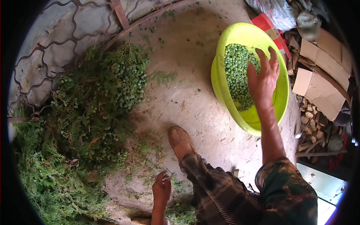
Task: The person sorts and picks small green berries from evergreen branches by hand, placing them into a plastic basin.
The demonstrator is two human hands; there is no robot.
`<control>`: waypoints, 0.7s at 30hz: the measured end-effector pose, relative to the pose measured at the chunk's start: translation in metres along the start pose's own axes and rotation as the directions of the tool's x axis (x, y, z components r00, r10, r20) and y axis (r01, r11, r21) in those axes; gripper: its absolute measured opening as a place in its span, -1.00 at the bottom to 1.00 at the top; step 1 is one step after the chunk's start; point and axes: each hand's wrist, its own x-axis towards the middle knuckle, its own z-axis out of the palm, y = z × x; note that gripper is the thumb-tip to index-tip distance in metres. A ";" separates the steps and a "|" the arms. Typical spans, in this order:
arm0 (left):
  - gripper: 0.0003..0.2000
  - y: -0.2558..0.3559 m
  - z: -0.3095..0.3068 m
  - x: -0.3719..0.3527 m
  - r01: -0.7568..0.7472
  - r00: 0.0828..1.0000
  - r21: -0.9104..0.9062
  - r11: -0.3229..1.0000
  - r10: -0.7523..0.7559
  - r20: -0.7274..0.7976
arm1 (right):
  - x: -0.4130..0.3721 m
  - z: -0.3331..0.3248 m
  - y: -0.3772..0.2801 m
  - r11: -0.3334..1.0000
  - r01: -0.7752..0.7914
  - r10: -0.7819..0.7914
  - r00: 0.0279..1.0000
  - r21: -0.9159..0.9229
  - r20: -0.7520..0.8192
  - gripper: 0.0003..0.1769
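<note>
A yellow-green plastic basin (218, 80) stands on the floor at the right, with many small green cones or berries (238, 71) heaped on its left side. Over the basin hangs my right hand (263, 80), fingers spread and curved, holding nothing that I can see. My left hand (162, 189) is low in the view beside my leg, its fingers closed around something small and pale that I cannot make out. Left of it lies a big pile of cut green branches (90, 123), some bearing the same small green cones.
My shoe (181, 140) is on the concrete floor between pile and basin. A curved metal grille (75, 37) runs along the upper left. Cardboard (324, 84), split firewood (313, 125), a red box (268, 28) and a plastic bag (275, 13) lie at the right.
</note>
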 end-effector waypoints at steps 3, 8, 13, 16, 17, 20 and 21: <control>-0.66 -0.004 0.003 -0.006 0.061 0.998 0.022 0.998 -0.062 0.026 | -0.023 0.000 -0.069 0.762 -0.183 0.040 0.971 0.621 0.236 -0.74; -0.66 0.006 0.009 -0.006 0.090 0.995 0.004 0.996 -0.090 0.037 | -0.050 0.154 -0.133 0.667 -0.538 0.227 0.805 0.515 0.547 -0.82; -0.68 0.009 0.015 -0.011 -0.001 1.000 0.076 0.997 0.000 0.004 | -0.059 0.249 -0.118 0.831 -0.364 0.135 0.865 0.420 0.484 -0.78; -0.68 0.006 0.016 -0.010 0.029 0.999 0.102 0.994 -0.031 0.019 | -0.052 0.255 -0.113 0.703 -0.461 0.075 0.806 0.542 0.588 -0.71; -0.68 0.004 0.017 -0.009 0.029 0.999 0.101 0.994 -0.032 0.019 | -0.050 0.255 -0.117 0.704 -0.460 0.074 0.806 0.542 0.588 -0.71; -0.67 -0.001 0.014 -0.005 -0.002 1.000 0.061 0.998 0.001 0.015 | -0.012 0.218 -0.156 -0.294 -0.878 0.191 0.332 0.377 0.924 -0.69; -0.68 0.002 0.012 -0.003 0.007 0.999 0.071 0.997 -0.010 0.039 | -0.006 0.221 -0.166 -0.220 -0.871 0.183 0.406 0.440 0.895 -0.68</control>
